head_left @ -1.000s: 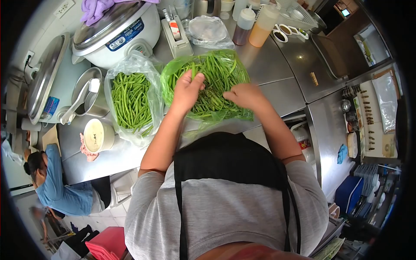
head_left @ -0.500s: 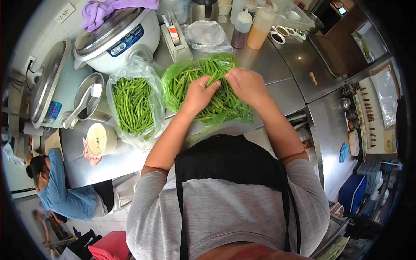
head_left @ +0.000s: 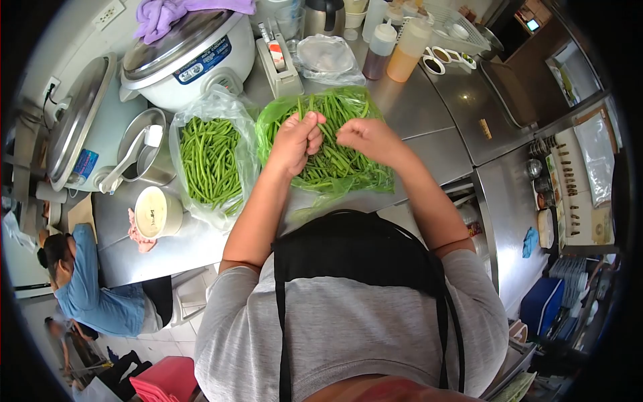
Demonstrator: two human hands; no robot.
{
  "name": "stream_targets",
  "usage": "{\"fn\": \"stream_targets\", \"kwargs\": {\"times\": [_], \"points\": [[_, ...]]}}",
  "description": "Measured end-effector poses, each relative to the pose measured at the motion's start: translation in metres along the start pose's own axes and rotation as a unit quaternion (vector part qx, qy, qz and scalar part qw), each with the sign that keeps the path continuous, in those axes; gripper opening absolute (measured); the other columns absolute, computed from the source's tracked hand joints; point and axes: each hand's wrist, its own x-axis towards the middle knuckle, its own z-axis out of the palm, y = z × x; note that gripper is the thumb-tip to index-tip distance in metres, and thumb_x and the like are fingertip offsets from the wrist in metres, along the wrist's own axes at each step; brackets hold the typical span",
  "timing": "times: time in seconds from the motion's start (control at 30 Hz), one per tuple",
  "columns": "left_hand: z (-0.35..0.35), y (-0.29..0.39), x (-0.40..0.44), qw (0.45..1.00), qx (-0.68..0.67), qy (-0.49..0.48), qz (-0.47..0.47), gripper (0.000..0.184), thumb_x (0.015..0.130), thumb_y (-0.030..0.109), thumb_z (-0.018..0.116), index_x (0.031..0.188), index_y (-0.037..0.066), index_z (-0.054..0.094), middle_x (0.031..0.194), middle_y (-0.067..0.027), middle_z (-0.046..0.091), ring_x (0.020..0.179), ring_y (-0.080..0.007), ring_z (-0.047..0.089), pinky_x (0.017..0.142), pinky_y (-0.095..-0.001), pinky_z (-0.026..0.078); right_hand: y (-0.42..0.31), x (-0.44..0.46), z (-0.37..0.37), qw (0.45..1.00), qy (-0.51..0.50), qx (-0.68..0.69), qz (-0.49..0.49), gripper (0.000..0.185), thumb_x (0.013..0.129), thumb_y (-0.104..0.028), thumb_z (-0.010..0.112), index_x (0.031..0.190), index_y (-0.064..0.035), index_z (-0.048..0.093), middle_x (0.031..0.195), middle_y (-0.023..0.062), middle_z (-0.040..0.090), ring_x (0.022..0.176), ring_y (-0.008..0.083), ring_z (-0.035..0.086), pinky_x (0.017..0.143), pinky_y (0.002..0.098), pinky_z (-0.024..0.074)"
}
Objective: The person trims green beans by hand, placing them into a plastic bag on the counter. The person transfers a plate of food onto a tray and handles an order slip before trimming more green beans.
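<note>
An open green plastic bag (head_left: 264,134) full of green beans (head_left: 341,164) lies on the steel counter in front of me. Over its left part is my left hand (head_left: 297,142), fingers curled closed, with bean ends poking up above the fist. My right hand (head_left: 368,139) hovers over the right side of the pile, its fingers pinched together; whatever they may hold is hidden. A clear plastic bag (head_left: 249,157) to the left holds more green beans (head_left: 207,161). The two hands are a short way apart.
Behind the bags stand a rice cooker (head_left: 187,60), a tape dispenser (head_left: 280,77) and squeeze bottles (head_left: 407,50). To the left are a metal pot (head_left: 161,164) with a white ladle and a round tub (head_left: 158,213). A person in blue (head_left: 100,295) sits at the lower left.
My hands were close together over the beans, with beans between them. Now they are farther apart, the left one moved left and turned knuckles inward. The view has shifted slightly.
</note>
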Motion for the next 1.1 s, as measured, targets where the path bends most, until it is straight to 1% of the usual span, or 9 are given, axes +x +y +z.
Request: {"fn": "stream_targets", "kwargs": {"times": [0.17, 0.37, 0.47, 0.5, 0.6, 0.7, 0.87, 0.97, 1.1], "points": [[0.009, -0.005, 0.001, 1.0, 0.004, -0.003, 0.026, 0.015, 0.085, 0.02, 0.047, 0.087, 0.005, 0.048, 0.058, 0.0018, 0.04, 0.049, -0.0084, 0.037, 0.043, -0.0198, 0.028, -0.009, 0.001, 0.002, 0.997, 0.071, -0.011, 0.039, 0.02, 0.082, -0.02, 0.052, 0.082, 0.0003, 0.055, 0.07, 0.0017, 0.056, 0.063, 0.009, 0.05, 0.058, 0.0237, 0.0419], [-0.003, -0.009, 0.007, 0.996, -0.079, 0.019, 0.026, 0.013, 0.085, 0.02, 0.048, 0.086, 0.007, 0.047, 0.063, 0.0009, 0.042, 0.053, -0.0094, 0.04, 0.046, -0.021, 0.031, 0.006, 0.0, -0.007, 0.921, 0.11, 0.373, -0.029, 0.025, 0.086, -0.02, 0.045, 0.089, 0.0025, 0.054, 0.074, 0.0051, 0.058, 0.069, 0.0124, 0.054, 0.064, 0.0265, 0.0428], [-0.019, -0.007, 0.01, 0.994, -0.073, 0.076, 0.038, 0.015, 0.086, 0.023, 0.046, 0.082, 0.008, 0.046, 0.067, -0.0009, 0.046, 0.057, -0.0123, 0.044, 0.049, -0.0236, 0.034, 0.006, -0.004, -0.012, 0.985, 0.097, 0.134, -0.055, 0.027, 0.086, -0.022, 0.044, 0.098, 0.0001, 0.054, 0.075, 0.0064, 0.059, 0.071, 0.0157, 0.055, 0.068, 0.0278, 0.0425], [-0.021, -0.007, 0.01, 0.993, -0.061, 0.089, 0.04, 0.017, 0.086, 0.024, 0.045, 0.081, 0.008, 0.046, 0.069, -0.0014, 0.047, 0.058, -0.0132, 0.046, 0.049, -0.0242, 0.035, 0.001, -0.008, -0.009, 0.995, 0.089, -0.046, 0.0, 0.025, 0.082, -0.021, 0.047, 0.102, -0.0088, 0.056, 0.078, 0.0087, 0.058, 0.075, 0.022, 0.056, 0.071, 0.0303, 0.043], [-0.026, -0.012, 0.013, 0.991, -0.068, 0.114, 0.028, 0.022, 0.087, 0.027, 0.042, 0.077, 0.008, 0.044, 0.074, -0.0052, 0.05, 0.066, -0.0195, 0.052, 0.059, -0.0311, 0.043, 0.023, -0.013, 0.002, 0.945, 0.009, -0.311, -0.1, 0.024, 0.075, -0.017, 0.051, 0.097, -0.0142, 0.059, 0.075, 0.0098, 0.056, 0.076, 0.0258, 0.055, 0.071, 0.0339, 0.0431], [-0.022, -0.016, 0.013, 0.993, -0.073, 0.091, 0.018, 0.023, 0.088, 0.027, 0.041, 0.076, 0.006, 0.042, 0.073, -0.0079, 0.049, 0.069, -0.0248, 0.054, 0.069, -0.0381, 0.047, 0.03, -0.011, 0.012, 0.948, -0.009, -0.313, -0.066, 0.017, 0.069, -0.016, 0.055, 0.084, -0.0114, 0.061, 0.073, 0.0082, 0.054, 0.075, 0.0253, 0.054, 0.068, 0.0352, 0.0433], [-0.005, -0.03, 0.009, 0.998, 0.009, 0.06, -0.013, 0.013, 0.08, 0.015, 0.055, 0.088, 0.008, 0.048, 0.06, 0.0022, 0.044, 0.045, -0.0067, 0.039, 0.041, -0.0214, 0.034, 0.005, 0.002, 0.008, 0.946, 0.176, -0.245, -0.117, 0.007, 0.07, -0.011, 0.057, 0.076, -0.0077, 0.058, 0.074, 0.0074, 0.056, 0.072, 0.0246, 0.055, 0.062, 0.0337, 0.0436], [0.011, -0.038, 0.007, 0.99, 0.123, 0.055, -0.029, 0.011, 0.079, 0.011, 0.054, 0.09, 0.007, 0.053, 0.062, 0.0037, 0.046, 0.051, -0.0046, 0.041, 0.045, -0.0198, 0.034, -0.009, 0.003, 0.009, 0.956, 0.201, -0.183, -0.111, 0.006, 0.071, -0.009, 0.058, 0.077, -0.0069, 0.057, 0.073, 0.0095, 0.056, 0.068, 0.0259, 0.054, 0.06, 0.0328, 0.0438], [0.011, -0.036, 0.007, 0.938, 0.328, 0.018, 0.111, 0.007, 0.077, 0.007, 0.054, 0.082, 0.002, 0.055, 0.069, -0.0015, 0.054, 0.065, -0.0062, 0.048, 0.058, -0.0203, 0.039, -0.015, -0.004, 0.016, 0.972, 0.203, -0.051, -0.108, 0.006, 0.075, -0.008, 0.056, 0.079, -0.0038, 0.057, 0.071, 0.0065, 0.056, 0.063, 0.0167, 0.054, 0.057, 0.0271, 0.0427]]}}
